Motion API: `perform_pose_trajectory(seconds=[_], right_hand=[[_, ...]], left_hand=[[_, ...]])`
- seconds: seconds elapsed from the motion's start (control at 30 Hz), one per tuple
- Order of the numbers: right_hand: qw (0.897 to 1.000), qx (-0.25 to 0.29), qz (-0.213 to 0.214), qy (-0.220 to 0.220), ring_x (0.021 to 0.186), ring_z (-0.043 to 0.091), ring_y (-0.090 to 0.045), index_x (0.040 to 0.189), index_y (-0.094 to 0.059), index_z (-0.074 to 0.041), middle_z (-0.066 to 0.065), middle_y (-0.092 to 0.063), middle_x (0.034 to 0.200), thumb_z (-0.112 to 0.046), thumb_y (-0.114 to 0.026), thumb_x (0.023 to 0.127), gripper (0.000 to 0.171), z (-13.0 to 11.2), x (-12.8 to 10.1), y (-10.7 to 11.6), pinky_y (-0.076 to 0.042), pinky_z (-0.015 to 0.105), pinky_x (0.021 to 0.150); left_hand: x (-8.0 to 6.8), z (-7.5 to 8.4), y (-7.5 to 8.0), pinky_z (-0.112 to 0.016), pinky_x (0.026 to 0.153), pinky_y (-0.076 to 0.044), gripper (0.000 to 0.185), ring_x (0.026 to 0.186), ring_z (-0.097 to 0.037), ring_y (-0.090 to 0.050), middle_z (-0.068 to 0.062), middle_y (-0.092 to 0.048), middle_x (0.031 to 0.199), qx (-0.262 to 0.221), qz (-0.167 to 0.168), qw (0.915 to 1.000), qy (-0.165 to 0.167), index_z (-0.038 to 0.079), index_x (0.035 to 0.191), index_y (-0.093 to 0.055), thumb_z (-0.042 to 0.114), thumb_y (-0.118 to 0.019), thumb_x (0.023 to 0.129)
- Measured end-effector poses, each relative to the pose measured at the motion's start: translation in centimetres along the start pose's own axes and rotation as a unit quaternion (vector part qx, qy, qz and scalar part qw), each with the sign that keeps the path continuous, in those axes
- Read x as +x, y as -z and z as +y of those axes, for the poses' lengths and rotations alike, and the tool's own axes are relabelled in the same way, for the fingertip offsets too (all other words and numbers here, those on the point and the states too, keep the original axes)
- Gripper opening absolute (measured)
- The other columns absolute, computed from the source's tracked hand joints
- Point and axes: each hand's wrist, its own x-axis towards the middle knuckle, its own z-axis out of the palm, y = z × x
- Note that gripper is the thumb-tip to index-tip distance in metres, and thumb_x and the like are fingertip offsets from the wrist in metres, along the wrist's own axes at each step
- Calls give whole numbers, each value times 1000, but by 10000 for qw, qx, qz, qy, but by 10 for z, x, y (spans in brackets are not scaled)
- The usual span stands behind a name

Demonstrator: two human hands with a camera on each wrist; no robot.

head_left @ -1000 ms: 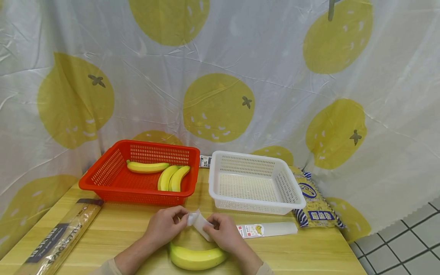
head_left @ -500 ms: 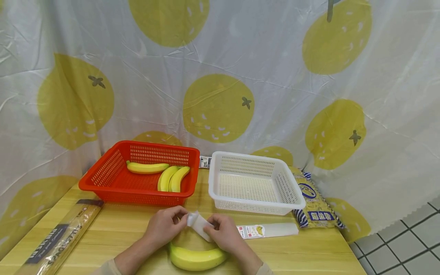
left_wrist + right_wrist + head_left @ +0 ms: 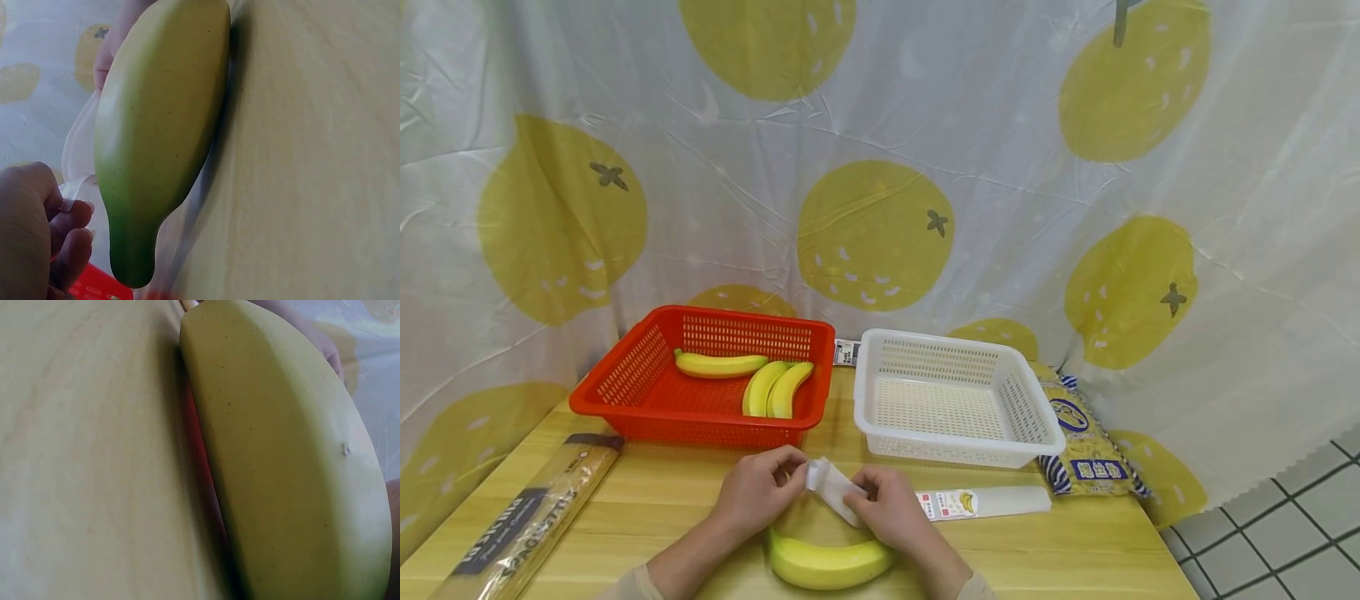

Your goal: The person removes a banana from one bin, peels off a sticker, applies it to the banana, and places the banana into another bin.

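In the head view my left hand [image 3: 760, 490] pinches one end of a translucent white strip [image 3: 835, 490], folded over at that end. My right hand [image 3: 886, 505] pinches the strip's other end between thumb and fingers. In the left wrist view the left fingers [image 3: 70, 247] are curled at the strip's tip. A yellow banana [image 3: 831, 563] with a greenish end lies just below both hands, between the forearms. It fills much of each wrist view and hides most of the right hand there.
Behind the hands stand a red basket [image 3: 700, 426] holding several bananas and a white basket [image 3: 951, 452]. To the right lie a labelled white strip [image 3: 1011, 500] and a noodle bag [image 3: 1093, 454]. A spaghetti pack [image 3: 535, 521] lies left. Tabletop [image 3: 1037, 558] ends near the right tiles.
Both hands stay almost still with the strip between them. The strip's folded left end shifts only slightly; the banana below keeps its place.
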Motion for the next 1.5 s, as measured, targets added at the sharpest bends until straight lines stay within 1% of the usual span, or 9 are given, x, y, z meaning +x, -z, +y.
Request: perform_pose_trajectory(seconds=[0.4, 0.53, 0.67, 0.87, 1.1, 1.23, 1.3, 1.4, 1.5], right_hand=[[9999, -115, 54, 57, 64, 0, -50, 87, -73, -14, -12, -60, 73, -14, -78, 90, 6, 3, 0, 0, -44, 19, 57], [9998, -166, 103, 24, 67, 0, -53, 92, -74, -14, -10, -64, 77, -17, -78, 90, 5, 1, -1, 0, -46, 20, 60], [9994, -232, 247, -23, 66, 1, -52, 108, -75, -8, -6, -64, 78, -18, -79, 90, 21, -1, -1, 0, -45, 20, 58], [9991, -302, 286, -11, 60, 1, -47, 124, -71, -2, -3, -58, 74, -14, -79, 89, 37, -1, -1, 0, -41, 18, 53], [9978, -576, 133, 300, 66, -2, -50, 129, -69, 1, 12, -68, 122, -6, -74, 89, 40, 1, 0, 1, -46, 19, 58], [9971, -605, -18, 465, 67, 4, -55, 135, -64, 3, 21, -62, 138, 2, -69, 88, 47, 0, -1, 3, -50, 20, 59], [9955, -748, -12, 579, 81, 12, -65, 136, -63, 2, 21, -59, 142, 5, -65, 88, 48, -1, -1, 4, -54, 23, 68], [9966, -595, 241, 514, 99, 24, -68, 130, -69, -2, 15, -63, 137, 6, -58, 89, 43, -3, -1, 5, -54, 25, 77], [9971, 263, 632, 320, 92, 27, -69, 117, -75, -4, 13, -71, 118, 4, -52, 94, 33, -5, -1, 8, -50, 21, 68]], left_hand=[[-1, -1, -1, -17, 51, -41, 19, 56, 7, -46, 23, -52, 64, -162, 248, 9990, -345, 22, 86, -74, 6, -81, 81], [-1, -3, -2, -15, 53, -44, 20, 59, 8, -50, 23, -59, 67, -393, 296, 9970, -599, 20, 88, -75, 2, -80, 80], [-1, -3, -2, -15, 55, -46, 22, 64, 6, -55, 20, -68, 74, -651, 322, 9933, -895, 19, 90, -75, 0, -79, 81], [-1, -2, -1, -10, 53, -41, 28, 66, 4, -56, 14, -70, 80, -1054, 382, 9811, -1577, 21, 94, -75, -3, -80, 81], [0, -2, 0, -16, 51, -44, 38, 71, -2, -61, 2, -76, 94, -1718, 153, 9558, -2381, 16, 103, -75, -11, -77, 77], [-1, -1, 1, -14, 53, -44, 38, 75, -2, -62, 1, -76, 98, -1766, 6, 9512, -2529, 16, 106, -74, -9, -74, 78], [-1, -1, 3, -13, 54, -44, 37, 77, -2, -63, 2, -76, 99, -1805, -51, 9496, -2563, 16, 108, -74, -7, -72, 79], [-2, 0, 4, -13, 55, -43, 37, 79, -3, -63, 3, -75, 99, -1833, -79, 9474, -2622, 16, 110, -74, -5, -69, 80], [-2, 1, 5, -12, 56, -43, 37, 80, -3, -64, 3, -75, 98, -1857, -86, 9462, -2651, 16, 111, -74, -4, -68, 80]])
